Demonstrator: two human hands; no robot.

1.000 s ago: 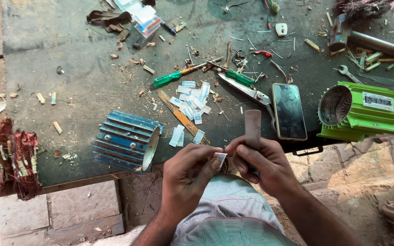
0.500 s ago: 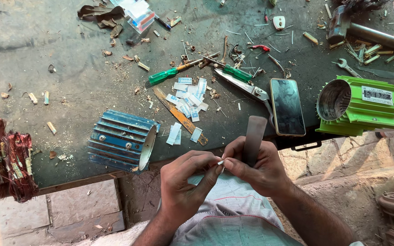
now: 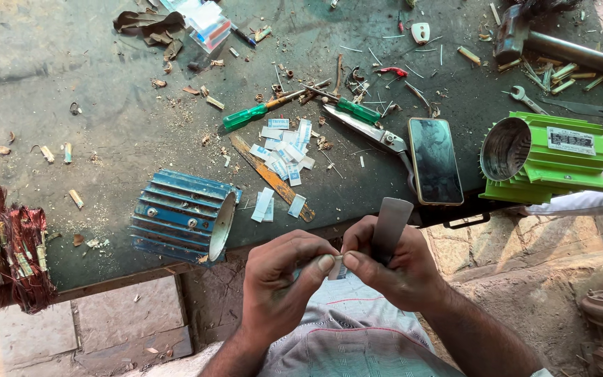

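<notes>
My left hand (image 3: 280, 279) and my right hand (image 3: 392, 269) meet just below the near edge of a dark work table (image 3: 106, 126). Both pinch a small white paper strip (image 3: 336, 269) between thumbs and forefingers. A flat grey strip (image 3: 390, 225) stands upright out of my right hand. On the table just above lie several more white paper strips (image 3: 284, 157) and a flat wooden stick (image 3: 270, 176). A blue finned motor housing (image 3: 183, 216) lies on its side left of my hands. A black phone (image 3: 435, 160) lies to the upper right.
A green finned motor housing (image 3: 549, 157) sits at the table's right edge. Green-handled screwdrivers (image 3: 246, 115), scissors (image 3: 368, 132), a spanner (image 3: 525, 98), a hammer (image 3: 560, 45) and scraps cover the table's far part. Copper wire bundles (image 3: 8, 258) lie at the left. Another person's white sleeve (image 3: 587, 202) shows at right.
My hands have stayed together on the paper strip, fingers shifting slightly along it. The view has drifted a little; the table's things have not moved.
</notes>
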